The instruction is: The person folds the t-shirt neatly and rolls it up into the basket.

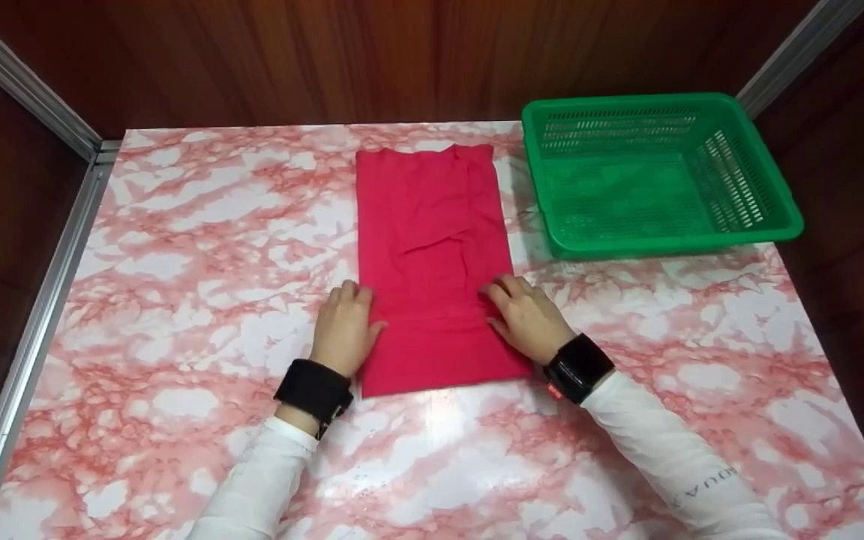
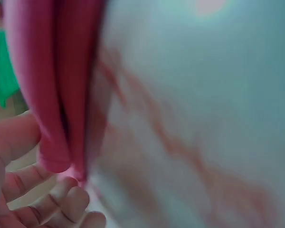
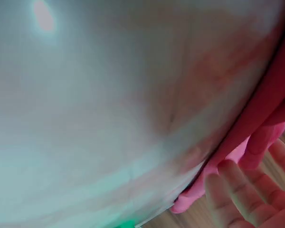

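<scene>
A red garment lies on the table, folded into a long strip with its lower end turned up as a flat panel. My left hand is at its left edge, pinching the layers near the top of that panel. In the left wrist view, the thumb and fingers meet a doubled fold of cloth. Across from it, my right hand grips the right edge at the same height. Seen from the right wrist, the fingers are beside the hanging cloth.
A green plastic basket with slotted sides stands at the back right, close to the garment. The table has a red and white marbled top. A wood-patterned wall rises behind it, and metal rails frame the corners.
</scene>
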The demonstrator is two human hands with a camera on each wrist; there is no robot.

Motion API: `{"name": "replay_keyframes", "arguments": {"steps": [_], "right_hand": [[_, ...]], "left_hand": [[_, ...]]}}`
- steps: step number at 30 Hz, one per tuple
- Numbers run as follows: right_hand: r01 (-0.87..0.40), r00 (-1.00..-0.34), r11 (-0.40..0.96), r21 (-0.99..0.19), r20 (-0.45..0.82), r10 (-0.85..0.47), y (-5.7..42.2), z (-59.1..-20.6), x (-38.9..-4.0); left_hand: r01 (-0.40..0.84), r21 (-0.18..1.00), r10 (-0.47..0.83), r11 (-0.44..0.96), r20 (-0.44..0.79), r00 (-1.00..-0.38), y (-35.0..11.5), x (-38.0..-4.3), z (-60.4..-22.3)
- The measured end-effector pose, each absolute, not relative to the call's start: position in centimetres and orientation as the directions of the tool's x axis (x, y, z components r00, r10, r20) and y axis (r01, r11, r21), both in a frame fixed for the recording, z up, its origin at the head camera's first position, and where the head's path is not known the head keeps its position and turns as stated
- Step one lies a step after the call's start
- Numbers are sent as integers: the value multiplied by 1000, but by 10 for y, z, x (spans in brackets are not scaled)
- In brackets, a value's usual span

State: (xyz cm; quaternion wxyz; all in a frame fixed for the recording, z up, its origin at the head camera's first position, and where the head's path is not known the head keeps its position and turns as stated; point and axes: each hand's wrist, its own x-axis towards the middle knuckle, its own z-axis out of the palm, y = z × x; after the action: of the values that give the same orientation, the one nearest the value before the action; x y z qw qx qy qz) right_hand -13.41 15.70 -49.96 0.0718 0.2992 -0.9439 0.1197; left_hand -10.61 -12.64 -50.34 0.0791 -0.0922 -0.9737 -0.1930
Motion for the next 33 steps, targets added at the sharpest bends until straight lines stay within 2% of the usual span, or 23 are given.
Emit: {"name": "replay_keyframes", "arguments": {"steps": [3, 7, 13, 16, 19, 24, 29, 33], "right_hand": [[-619, -781, 767, -167, 228, -581, 160, -499, -124], [-660, -750, 727, -187, 206, -628, 163, -495, -107], [-689, -706, 678, -259, 24, -708, 164, -491, -81], [-693, -688, 678, -245, -55, -723, 163, -491, -73], [-697, -686, 683, -216, -74, -724, 162, -491, -72], [-727, -680, 675, -126, -5, -733, 158, -492, -74], [-753, -649, 657, 42, 115, -752, 152, -500, -74], [-737, -641, 661, 143, 161, -750, 146, -504, -76]], "left_hand": [[272, 290, 215, 917, 214, -953, -121, -93, -498], [374, 302, 339, 877, 164, -926, -117, -71, -492], [465, 353, 498, 812, -3, -867, -117, -41, -491], [466, 360, 519, 808, -62, -852, -117, -31, -494], [464, 351, 517, 813, -73, -853, -116, -29, -497], [483, 295, 508, 825, -10, -861, -113, -34, -502], [522, 168, 513, 836, 97, -853, -108, -40, -505], [545, 83, 530, 835, 150, -835, -106, -44, -505]]}}
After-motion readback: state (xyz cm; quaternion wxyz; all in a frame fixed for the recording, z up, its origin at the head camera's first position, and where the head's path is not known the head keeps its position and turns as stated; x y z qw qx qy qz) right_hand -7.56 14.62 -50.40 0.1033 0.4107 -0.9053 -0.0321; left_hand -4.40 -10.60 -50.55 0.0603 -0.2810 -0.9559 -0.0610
